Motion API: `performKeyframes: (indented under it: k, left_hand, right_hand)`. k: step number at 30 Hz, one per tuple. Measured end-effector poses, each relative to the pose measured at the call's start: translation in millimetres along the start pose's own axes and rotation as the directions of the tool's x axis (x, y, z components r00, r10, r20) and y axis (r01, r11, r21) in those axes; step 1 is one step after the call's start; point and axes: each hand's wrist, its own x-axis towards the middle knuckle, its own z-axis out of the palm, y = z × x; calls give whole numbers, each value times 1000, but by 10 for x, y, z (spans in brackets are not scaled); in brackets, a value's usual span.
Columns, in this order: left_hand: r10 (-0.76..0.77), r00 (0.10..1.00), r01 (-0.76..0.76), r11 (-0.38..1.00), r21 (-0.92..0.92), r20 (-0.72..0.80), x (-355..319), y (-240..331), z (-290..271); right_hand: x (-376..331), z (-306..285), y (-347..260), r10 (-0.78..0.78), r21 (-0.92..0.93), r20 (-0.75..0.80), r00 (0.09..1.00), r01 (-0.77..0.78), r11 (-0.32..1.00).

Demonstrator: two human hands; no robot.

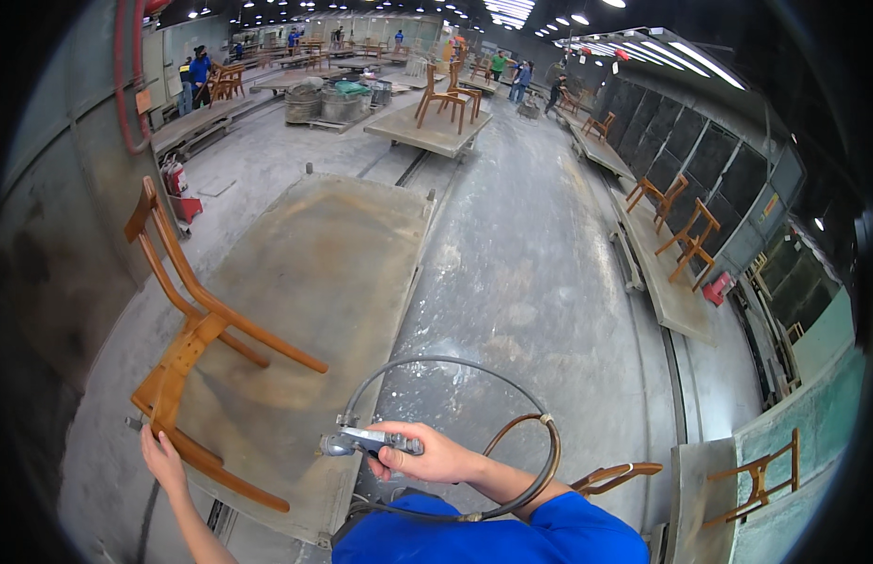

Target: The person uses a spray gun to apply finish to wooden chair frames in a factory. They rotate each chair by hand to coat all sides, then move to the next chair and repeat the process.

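Observation:
A brown wooden chair frame (178, 362) without a seat pad lies tipped over on the left side of a low grey platform (305, 244). At its near lower edge is my left hand (161, 458), fingers stretched out against the wood. My right hand (408, 451) is wrapped round the grip of a metal spray gun (347, 442), which points left over the platform's near end. From the gun a dark hose (455, 358) loops up and round to the right, then passes over my right forearm.
Another platform (427, 127) ahead carries wooden chairs. More chairs (695, 240) stand on a long platform at right; one chair (761, 484) is near the lower right. Metal drums (342, 101), a red fire extinguisher (173, 179), floor rails and distant people (200, 70) are also visible.

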Motion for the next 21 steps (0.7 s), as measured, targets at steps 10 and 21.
performKeyframes:
  k: [10,21]
  left_hand:
    - [22,1000,-20,995,-94,22,417,-101,-8]
    - [-112,990,125,978,-170,81,619,45,41]
  right_hand:
    - [371,108,-131,5,-52,-119,993,-11,999]
    - [698,-149,-201,-58,-107,-106,993,47,993]
